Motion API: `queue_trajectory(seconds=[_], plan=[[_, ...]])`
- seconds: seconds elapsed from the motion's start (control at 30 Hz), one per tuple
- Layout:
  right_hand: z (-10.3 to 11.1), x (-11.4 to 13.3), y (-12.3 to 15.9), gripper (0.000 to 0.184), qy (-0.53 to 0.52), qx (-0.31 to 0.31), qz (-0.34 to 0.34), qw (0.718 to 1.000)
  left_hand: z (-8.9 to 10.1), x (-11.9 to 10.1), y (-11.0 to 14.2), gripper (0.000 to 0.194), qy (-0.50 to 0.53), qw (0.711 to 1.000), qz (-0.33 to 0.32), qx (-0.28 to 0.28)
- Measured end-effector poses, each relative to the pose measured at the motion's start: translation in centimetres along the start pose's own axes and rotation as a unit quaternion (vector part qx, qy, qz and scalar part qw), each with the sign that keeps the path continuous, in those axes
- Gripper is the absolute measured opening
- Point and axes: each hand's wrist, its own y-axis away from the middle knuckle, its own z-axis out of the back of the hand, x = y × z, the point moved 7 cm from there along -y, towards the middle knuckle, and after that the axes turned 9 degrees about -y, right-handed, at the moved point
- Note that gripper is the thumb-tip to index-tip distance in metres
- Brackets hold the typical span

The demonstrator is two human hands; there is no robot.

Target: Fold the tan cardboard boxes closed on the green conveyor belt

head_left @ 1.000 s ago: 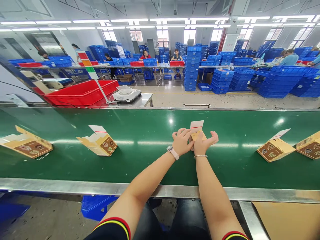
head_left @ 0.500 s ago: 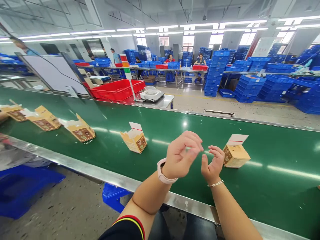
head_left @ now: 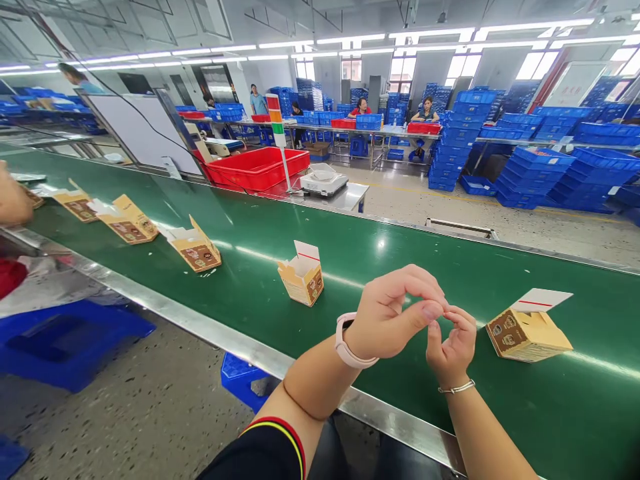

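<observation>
My left hand (head_left: 393,313), with a pink watch on the wrist, and my right hand (head_left: 453,340), with a thin bracelet, hang together over the green conveyor belt (head_left: 240,300). Their curled fingertips meet, and nothing shows between them. Nearest on the right stands a tan printed carton (head_left: 527,337) with its white flap (head_left: 541,300) raised, clear of my fingers. Left of my hands, an open carton (head_left: 301,283) stands upright. Further cartons (head_left: 195,248) (head_left: 127,220) lie along the belt. A co-worker's hand (head_left: 13,203) enters at the far left edge.
A steel belt edge (head_left: 200,325) runs below my arms, with a blue crate (head_left: 65,343) on the floor beyond it. Across the belt stand a red tub (head_left: 257,168), a white scale (head_left: 324,183) and stacks of blue crates (head_left: 530,177). Co-workers sit at distant tables.
My hands have let go of the carton they touched a second ago. That carton has moved right along the belt, away from them. The view has turned left and tilted.
</observation>
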Motion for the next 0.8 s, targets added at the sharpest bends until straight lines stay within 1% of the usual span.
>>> queue_trajectory(seconds=[0.23,0.33,0.37,0.43,0.5,0.67,0.8], plan=[[-0.2,-0.3,0.1,0.025,-0.02,0.003,0.001,1.0,0.1,-0.3,-0.1,0.014,-0.001,1.0,0.009,0.006],[-0.3,-0.2,0.0,0.024,-0.02,0.005,-0.005,1.0,0.3,-0.2,-0.1,0.004,0.01,0.999,0.026,-0.018],[-0.3,-0.2,0.0,0.024,-0.019,0.006,-0.007,1.0,0.6,-0.1,-0.2,0.005,0.025,0.999,0.03,-0.036],[-0.3,-0.2,-0.1,0.024,-0.017,0.005,-0.006,1.0,1.2,0.0,-0.2,0.014,0.059,0.995,0.034,-0.069],[-0.2,-0.2,0.0,0.023,-0.014,0.004,-0.005,1.0,1.8,0.0,-0.4,0.017,0.079,0.992,0.039,-0.087],[-0.2,-1.0,0.3,0.022,-0.008,0.008,-0.016,1.0,3.2,-0.5,-0.8,0.024,0.083,0.99,0.066,-0.095],[-0.3,-1.4,0.5,0.021,-0.003,0.009,-0.027,1.0,3.9,-0.9,-1.0,0.027,0.099,0.987,0.078,-0.104]])
